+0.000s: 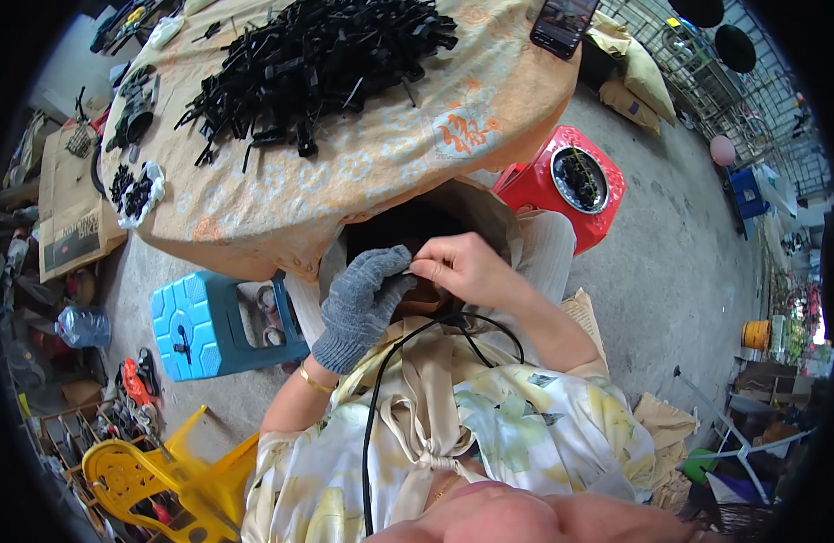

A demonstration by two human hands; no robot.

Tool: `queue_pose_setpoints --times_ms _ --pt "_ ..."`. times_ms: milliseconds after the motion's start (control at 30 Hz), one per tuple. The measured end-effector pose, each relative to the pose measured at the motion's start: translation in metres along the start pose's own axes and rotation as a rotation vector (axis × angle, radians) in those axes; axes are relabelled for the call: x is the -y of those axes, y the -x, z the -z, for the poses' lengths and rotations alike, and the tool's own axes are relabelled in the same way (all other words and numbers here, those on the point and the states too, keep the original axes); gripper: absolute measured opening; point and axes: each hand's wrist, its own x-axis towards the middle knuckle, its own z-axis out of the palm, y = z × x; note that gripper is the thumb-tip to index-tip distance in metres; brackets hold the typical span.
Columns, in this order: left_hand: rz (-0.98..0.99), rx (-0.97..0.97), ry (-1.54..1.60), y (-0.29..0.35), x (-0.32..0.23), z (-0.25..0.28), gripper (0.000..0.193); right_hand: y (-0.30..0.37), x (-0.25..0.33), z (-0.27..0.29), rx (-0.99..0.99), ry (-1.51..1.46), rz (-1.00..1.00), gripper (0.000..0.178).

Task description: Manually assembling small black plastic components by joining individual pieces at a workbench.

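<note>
My left hand (367,294) wears a grey knitted glove, its fingers curled in a pinch. My bare right hand (471,270) meets it over my lap, thumb and forefinger pressed together. Whatever small thing sits between the fingertips is too small to name. Below both hands, a wide brown bag (494,213) gapes open between my knees, dark inside. Beyond it, a large heap of black plastic pieces (317,77) covers much of the table, which has an orange patterned cloth (344,185).
A blue stool (195,317) with a small black piece on it stands left. On the right, a red stool (536,185) bears a round dish of dark bits. A phone (562,25) rests at the table's far right edge; a yellow chair (118,480) is near left.
</note>
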Motion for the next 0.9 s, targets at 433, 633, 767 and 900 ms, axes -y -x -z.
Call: queue_pose_setpoints --times_ms 433,633,767,900 --pt "0.112 0.036 -0.575 0.000 0.024 -0.010 0.062 -0.143 0.029 0.056 -0.648 1.024 0.237 0.014" --pt "0.112 -0.026 -0.413 0.006 0.024 -0.002 0.059 -0.150 0.039 0.072 -0.582 0.790 0.291 0.015" --pt "0.072 -0.025 -0.401 0.002 0.010 0.000 0.054 -0.153 0.056 0.091 -0.436 0.084 0.182 0.016" --pt "0.097 -0.027 -0.228 0.002 0.005 -0.004 0.051 -0.145 0.058 0.103 -0.371 -0.214 0.160 0.014"
